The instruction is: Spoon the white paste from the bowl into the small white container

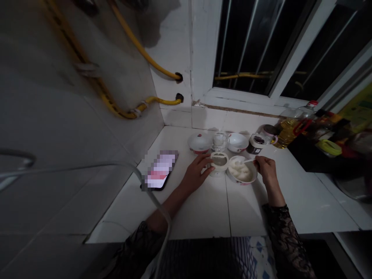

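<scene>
My left hand [199, 173] rests against the left side of a small round white container [219, 173], thumb and fingers curved about it. The container's top shows a greyish round middle; I cannot tell whether that is a lid or its contents. In my right hand [266, 169] is the handle of a white spoon [247, 160]. The spoon's head dips into a white patterned bowl [242, 182], which holds a lumpy white, creamy mass [240, 171]. This bowl stands just right of the container.
Behind are two white bowls [199, 144] [237, 142], a clear glass jar [220, 140] and a dark-labelled jar [255, 144]. A lit phone [161, 170] lies left. Oil bottles [286, 131] and a black box [305, 153] stand right. A grey cable [157, 203] crosses in front.
</scene>
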`<move>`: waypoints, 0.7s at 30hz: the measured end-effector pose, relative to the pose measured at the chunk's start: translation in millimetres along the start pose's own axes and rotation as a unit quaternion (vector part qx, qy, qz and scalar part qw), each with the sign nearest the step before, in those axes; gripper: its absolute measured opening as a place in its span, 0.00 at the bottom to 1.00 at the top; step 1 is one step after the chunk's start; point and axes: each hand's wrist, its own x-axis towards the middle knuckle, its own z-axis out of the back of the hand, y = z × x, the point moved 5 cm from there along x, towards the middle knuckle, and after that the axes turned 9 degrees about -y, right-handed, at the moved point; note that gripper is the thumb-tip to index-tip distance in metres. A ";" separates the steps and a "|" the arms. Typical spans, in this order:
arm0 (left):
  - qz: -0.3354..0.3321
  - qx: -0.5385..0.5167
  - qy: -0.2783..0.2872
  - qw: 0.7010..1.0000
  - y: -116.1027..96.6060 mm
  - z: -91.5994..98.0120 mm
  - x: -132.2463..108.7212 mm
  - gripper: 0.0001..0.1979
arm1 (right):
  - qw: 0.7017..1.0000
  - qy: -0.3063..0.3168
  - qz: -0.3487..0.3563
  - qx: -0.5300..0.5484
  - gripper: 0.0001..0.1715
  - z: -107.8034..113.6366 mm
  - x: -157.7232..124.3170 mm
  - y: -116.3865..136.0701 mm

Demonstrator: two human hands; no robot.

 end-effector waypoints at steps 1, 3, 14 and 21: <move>-0.001 -0.002 -0.001 1.000 -0.2 0.0 0.1 0.08 | 1.000 0.003 0.007 0.003 0.17 -1.5 0.2 1.2; -0.002 -0.004 -0.002 1.000 -0.4 -0.2 0.2 0.08 | 1.000 0.006 0.026 0.012 0.19 -5.5 -0.6 4.7; 0.006 -0.002 0.003 1.000 -0.2 -0.5 0.4 0.08 | 0.903 0.127 0.394 -0.115 0.21 -47.8 -67.1 38.3; 0.009 0.004 0.004 1.000 0.2 -0.5 0.1 0.08 | 0.938 -0.009 0.331 -0.100 0.26 -15.3 -48.7 38.7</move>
